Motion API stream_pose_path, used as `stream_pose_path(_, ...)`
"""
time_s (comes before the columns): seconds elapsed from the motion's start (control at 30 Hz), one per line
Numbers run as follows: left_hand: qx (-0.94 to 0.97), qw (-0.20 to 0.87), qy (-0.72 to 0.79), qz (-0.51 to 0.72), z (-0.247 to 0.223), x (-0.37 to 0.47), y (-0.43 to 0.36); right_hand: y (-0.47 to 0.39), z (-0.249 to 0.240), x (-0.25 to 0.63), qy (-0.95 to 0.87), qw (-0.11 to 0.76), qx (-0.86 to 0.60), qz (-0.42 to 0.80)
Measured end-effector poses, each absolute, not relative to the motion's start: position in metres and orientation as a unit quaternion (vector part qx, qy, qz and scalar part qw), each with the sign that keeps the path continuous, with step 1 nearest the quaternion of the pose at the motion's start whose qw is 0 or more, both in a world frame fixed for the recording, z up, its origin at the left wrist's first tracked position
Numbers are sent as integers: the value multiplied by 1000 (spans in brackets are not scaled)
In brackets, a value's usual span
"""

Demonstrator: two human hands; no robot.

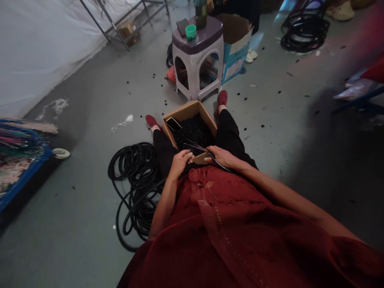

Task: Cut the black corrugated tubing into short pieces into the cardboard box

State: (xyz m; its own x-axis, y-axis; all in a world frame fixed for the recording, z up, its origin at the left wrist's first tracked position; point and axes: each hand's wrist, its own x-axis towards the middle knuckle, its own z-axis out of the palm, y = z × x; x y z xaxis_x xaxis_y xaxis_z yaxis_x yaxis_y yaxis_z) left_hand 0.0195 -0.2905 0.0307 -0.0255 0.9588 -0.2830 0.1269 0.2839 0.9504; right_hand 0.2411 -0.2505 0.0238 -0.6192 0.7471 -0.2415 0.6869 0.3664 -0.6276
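My right hand (221, 155) is closed round a pair of scissors (198, 147), whose narrow blades point left over the cardboard box (207, 117). Close by on the left, my left hand (181, 161) is pinched shut near the box's front edge; whatever lies between its fingertips is too small to make out. Inside the box, between my legs, is a heap of small black pieces (194, 130). A phone (173, 124) with a dark screen rests at the box's left side. Coiled black tubing (135, 176) lies on the floor beside my left leg.
Beyond the box stands a plastic stool (192, 60) bearing a green lid (191, 31) and a bottle (201, 15). A blue carton (237, 52) is behind it. More black coils (304, 30) lie far right. A blue cart (33, 170) stands left. Black bits dot the floor.
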Motion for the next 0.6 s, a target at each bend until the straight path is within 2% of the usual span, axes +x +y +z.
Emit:
stream_pose_path(0.3,423,577,573,401,34,18,-292,-250,28,241,-828,54,-409,380)
stream_pose_path(0.6,433,569,569,405,25,20,-291,-254,28,241,-819,39,-432,375)
